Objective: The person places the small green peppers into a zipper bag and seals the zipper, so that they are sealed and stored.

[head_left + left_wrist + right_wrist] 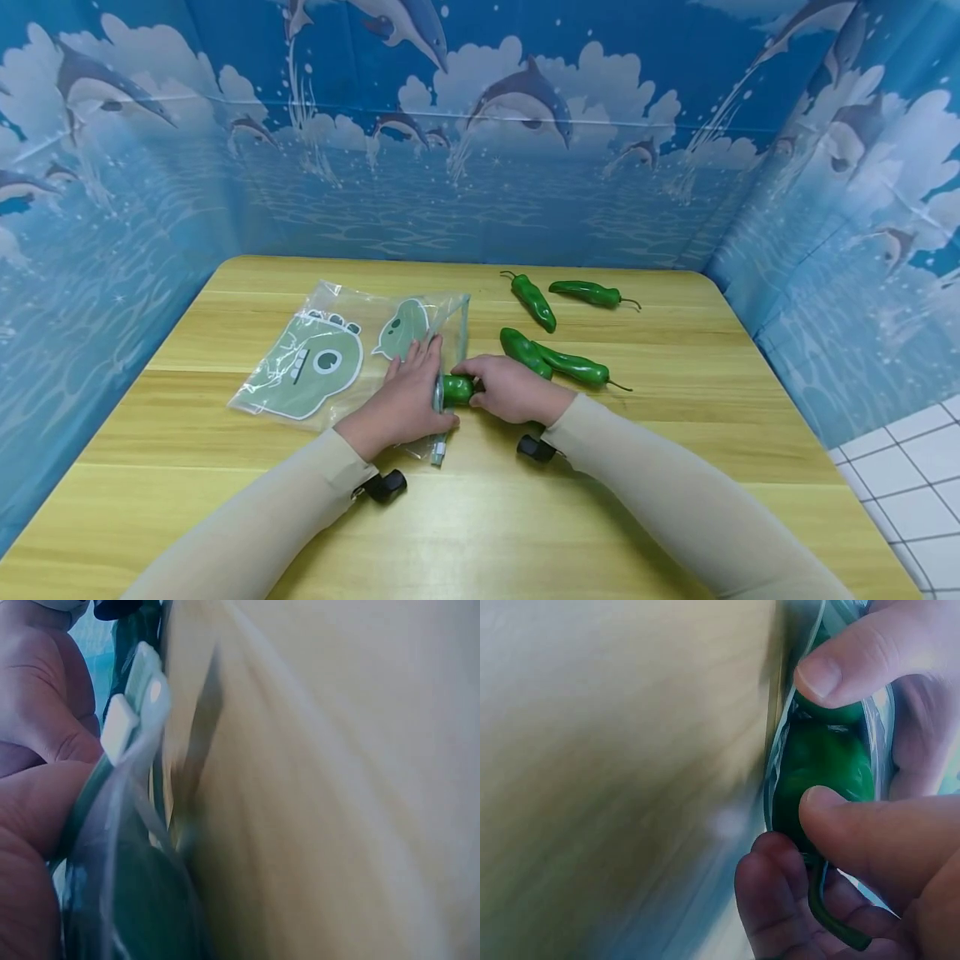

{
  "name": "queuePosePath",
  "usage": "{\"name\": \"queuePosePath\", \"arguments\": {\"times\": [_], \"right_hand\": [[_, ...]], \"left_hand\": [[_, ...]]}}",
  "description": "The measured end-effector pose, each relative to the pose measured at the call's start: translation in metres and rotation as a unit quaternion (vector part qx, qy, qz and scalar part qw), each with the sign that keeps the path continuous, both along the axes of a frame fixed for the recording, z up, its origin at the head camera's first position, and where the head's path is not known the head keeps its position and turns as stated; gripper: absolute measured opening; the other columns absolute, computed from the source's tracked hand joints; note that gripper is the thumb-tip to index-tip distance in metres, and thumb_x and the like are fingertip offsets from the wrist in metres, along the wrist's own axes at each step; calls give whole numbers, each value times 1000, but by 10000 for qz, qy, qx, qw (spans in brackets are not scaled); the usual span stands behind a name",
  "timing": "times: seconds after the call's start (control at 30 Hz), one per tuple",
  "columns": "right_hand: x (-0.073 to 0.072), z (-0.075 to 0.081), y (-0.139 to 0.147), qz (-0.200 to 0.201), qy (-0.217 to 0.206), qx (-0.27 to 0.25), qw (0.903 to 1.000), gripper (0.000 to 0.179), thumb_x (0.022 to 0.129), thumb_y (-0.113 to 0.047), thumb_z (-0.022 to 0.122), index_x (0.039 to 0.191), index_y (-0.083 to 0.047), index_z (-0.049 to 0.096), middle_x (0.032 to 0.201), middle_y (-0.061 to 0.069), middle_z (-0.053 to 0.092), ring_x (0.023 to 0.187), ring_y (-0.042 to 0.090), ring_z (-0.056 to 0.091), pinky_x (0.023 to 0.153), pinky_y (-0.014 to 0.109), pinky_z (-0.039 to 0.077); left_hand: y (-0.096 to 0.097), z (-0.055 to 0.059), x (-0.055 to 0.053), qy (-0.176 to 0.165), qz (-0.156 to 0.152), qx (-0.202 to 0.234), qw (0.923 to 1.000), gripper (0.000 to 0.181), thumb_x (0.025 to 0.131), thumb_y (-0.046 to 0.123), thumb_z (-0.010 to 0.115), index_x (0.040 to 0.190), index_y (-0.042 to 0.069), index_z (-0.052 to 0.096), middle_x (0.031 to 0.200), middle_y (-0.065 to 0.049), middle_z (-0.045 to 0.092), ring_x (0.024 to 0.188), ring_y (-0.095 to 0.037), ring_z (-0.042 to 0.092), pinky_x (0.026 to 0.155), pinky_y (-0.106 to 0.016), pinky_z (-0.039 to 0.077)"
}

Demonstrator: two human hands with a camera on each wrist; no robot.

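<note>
A clear zip bag (352, 379) printed with green cartoon figures lies on the table, its mouth facing right. My left hand (408, 400) rests over the bag at its mouth and holds the upper edge, the thumb (847, 664) inside the opening against something green. My right hand (517, 389) pinches a green pepper (456, 390) near its stem end. In the right wrist view this pepper (825, 765) sits partly between the bag's two edges, with the curved stem (825, 911) pointing out. Another green shape (832, 712) shows beyond it, under the thumb.
Behind my right hand lie several loose green peppers: two together (525, 350) (577, 367), and farther back one slanted pepper (534, 302) and one sideways pepper (588, 292). A dolphin-print curtain (480, 200) encloses the back and sides of the wooden table (487, 533).
</note>
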State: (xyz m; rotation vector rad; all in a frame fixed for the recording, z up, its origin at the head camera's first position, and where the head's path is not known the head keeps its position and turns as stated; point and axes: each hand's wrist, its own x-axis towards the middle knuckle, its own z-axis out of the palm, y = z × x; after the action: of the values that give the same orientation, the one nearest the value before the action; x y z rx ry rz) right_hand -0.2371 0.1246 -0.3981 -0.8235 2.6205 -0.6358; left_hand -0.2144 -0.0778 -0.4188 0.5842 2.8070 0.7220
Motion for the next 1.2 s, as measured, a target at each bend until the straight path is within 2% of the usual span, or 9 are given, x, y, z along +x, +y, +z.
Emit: {"name": "queuePosePath", "arguments": {"times": [0.2,0.4,0.67,0.9,1.2], "right_hand": [[2,-2,-6,-206,25,-115,9997,44,99,-7,72,142,-8,63,134,8,71,114,21,70,102,40,57],[3,-5,-10,-506,-105,-356,9980,33,99,-7,71,132,-8,65,125,7,74,111,20,72,98,38,58],[4,-7,-10,-479,-129,-421,9979,34,100,-7,69,134,-7,66,127,9,74,113,22,73,98,39,59],[5,-7,-7,-725,56,-291,9969,32,98,-10,73,130,-5,69,117,8,77,112,22,72,102,41,57],[6,-8,-11,-697,56,-288,9971,34,99,-9,72,133,-4,68,113,6,77,111,22,72,103,41,57]], "left_hand": [[-1,0,1,-21,-27,12,10000,131,82,45,86,169,4,-3,177,-15,2,164,-38,1,131,-63,6],[-2,-2,0,18,-34,64,10000,132,82,45,87,169,5,-3,178,-14,2,164,-37,3,131,-63,9],[-3,-4,-1,51,-46,42,10000,132,81,46,87,169,4,-2,178,-15,3,164,-37,5,130,-63,10],[-2,-4,-2,-8,-9,10,10000,134,79,48,88,169,4,-2,178,-13,1,164,-37,5,131,-63,10],[-2,-5,-1,63,-2,-13,10000,134,80,48,88,169,4,-1,178,-14,2,165,-37,5,131,-63,9]]}}
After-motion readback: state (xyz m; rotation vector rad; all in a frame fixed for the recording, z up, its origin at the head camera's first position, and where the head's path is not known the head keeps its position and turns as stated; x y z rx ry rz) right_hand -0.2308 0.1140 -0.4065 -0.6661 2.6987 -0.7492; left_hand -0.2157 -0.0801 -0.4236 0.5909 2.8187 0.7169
